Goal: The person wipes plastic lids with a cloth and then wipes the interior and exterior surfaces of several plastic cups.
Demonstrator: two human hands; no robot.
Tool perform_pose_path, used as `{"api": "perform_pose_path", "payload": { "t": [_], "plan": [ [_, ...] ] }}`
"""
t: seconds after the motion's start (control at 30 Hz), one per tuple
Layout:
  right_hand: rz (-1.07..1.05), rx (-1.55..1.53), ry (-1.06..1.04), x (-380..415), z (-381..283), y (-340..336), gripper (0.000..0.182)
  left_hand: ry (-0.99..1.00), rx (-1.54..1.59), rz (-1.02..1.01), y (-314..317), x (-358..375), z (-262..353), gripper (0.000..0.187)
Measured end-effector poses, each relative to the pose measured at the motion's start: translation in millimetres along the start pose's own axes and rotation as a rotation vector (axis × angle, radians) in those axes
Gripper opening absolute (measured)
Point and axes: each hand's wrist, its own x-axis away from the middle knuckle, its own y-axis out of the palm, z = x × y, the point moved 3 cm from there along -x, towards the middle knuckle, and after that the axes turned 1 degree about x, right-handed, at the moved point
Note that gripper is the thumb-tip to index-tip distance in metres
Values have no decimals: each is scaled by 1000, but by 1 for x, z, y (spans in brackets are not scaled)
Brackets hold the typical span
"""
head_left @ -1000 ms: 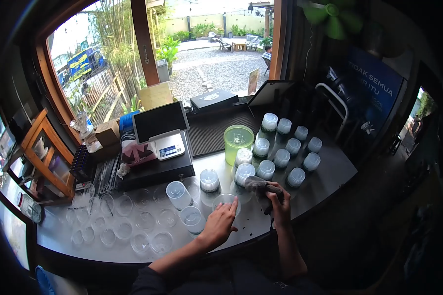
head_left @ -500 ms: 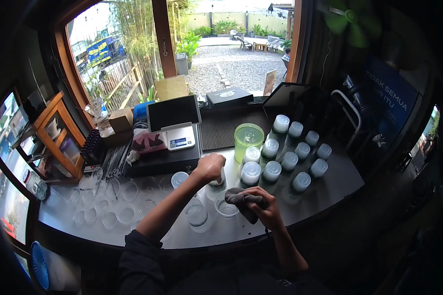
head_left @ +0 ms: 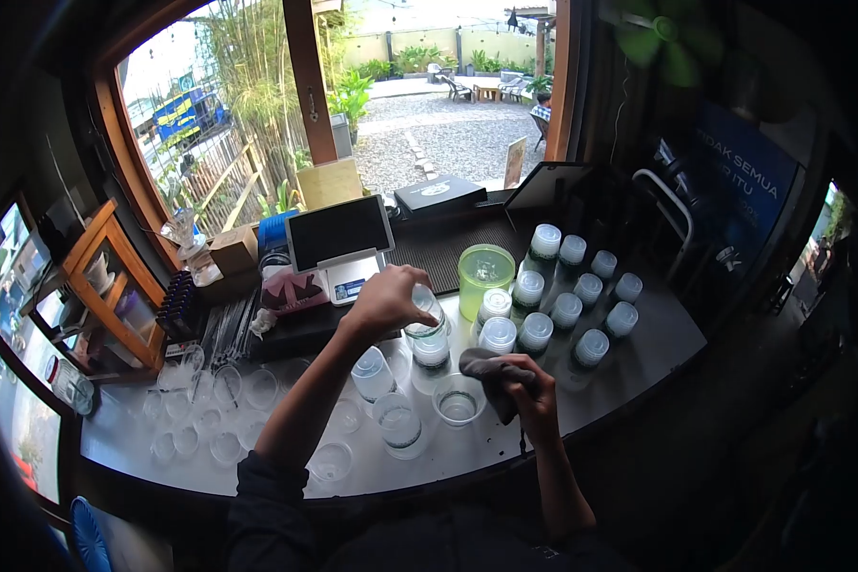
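My left hand point(head_left: 391, 297) has its fingers around the rim of a clear plastic cup point(head_left: 427, 305), which is right above another clear cup point(head_left: 431, 349) on the counter. In my right hand point(head_left: 532, 389) is a bunched dark grey cloth point(head_left: 487, 370), gripped beside a clear bowl-like container point(head_left: 458, 404). Two more clear cups, one in front point(head_left: 397, 425) and one farther left point(head_left: 372, 373), stand near my left forearm. A flat clear lid point(head_left: 331, 461) lies close to the counter's front edge.
Stacks of lidded cups with dark bands point(head_left: 536, 332) fill the right part of the counter, by a green tub point(head_left: 486, 276). Loose clear lids point(head_left: 227, 386) spread over the left. Behind are a tablet point(head_left: 339, 232) on its stand and a ribbed black mat point(head_left: 435, 257).
My left hand has risen with a cup in its grip, above the cup below. My right hand and the cloth have shifted slightly right, uncovering more of the bowl-like container.
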Motion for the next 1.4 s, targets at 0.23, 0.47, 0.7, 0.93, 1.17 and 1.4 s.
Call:
{"api": "perform_pose_path", "payload": {
  "t": [0.23, 0.47, 0.7, 0.93, 1.17, 1.4],
  "plan": [
    [755, -278, -55, -1, -4, -6, 38, 39, 515, 248, -65, 58, 31, 75],
    [579, 189, -504, 8, -33, 78, 54, 29, 1309, -404, 33, 93, 57, 90],
    [391, 187, -365, 27, -51, 127, 37, 1, 1750, -94, 6, 104, 61, 67],
    [354, 384, -640, 49, -69, 146, 43, 18, 1784, 29, 22, 120, 61, 73],
    [358, -297, -95, 59, -53, 122, 37, 244, 1327, 159, 45, 135, 55, 65],
    [471, -451, 142, 67, -49, 129, 48, 448, 832, 516, 17, 124, 68, 89]
  ]
}}
